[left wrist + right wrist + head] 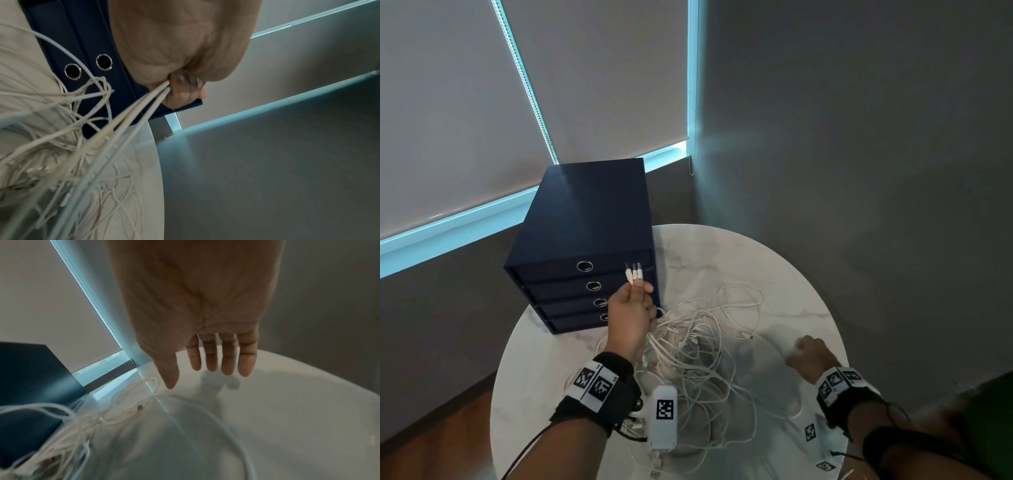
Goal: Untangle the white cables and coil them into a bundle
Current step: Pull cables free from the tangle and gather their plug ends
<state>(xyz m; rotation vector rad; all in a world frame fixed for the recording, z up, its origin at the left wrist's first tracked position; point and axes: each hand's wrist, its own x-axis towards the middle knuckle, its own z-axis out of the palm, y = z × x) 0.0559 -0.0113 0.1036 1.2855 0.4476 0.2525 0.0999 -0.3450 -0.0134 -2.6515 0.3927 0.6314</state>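
A tangle of white cables (698,346) lies across the middle of the round white table (784,274). My left hand (631,306) is raised above the table's left side and grips three cable ends, whose white plugs (633,273) stick up out of the fist. In the left wrist view those cables (131,116) run taut from the curled fingers (185,91) down into the heap. My right hand (810,354) hovers over the table's right part, blurred; in the right wrist view its fingers (224,356) are straight and hold nothing. One cable loop (230,434) lies below it.
A dark blue drawer box (589,246) with several drawers stands at the table's back left, right behind my left hand. Small tag markers (810,432) lie near the front right edge. Grey walls and window blinds surround the table.
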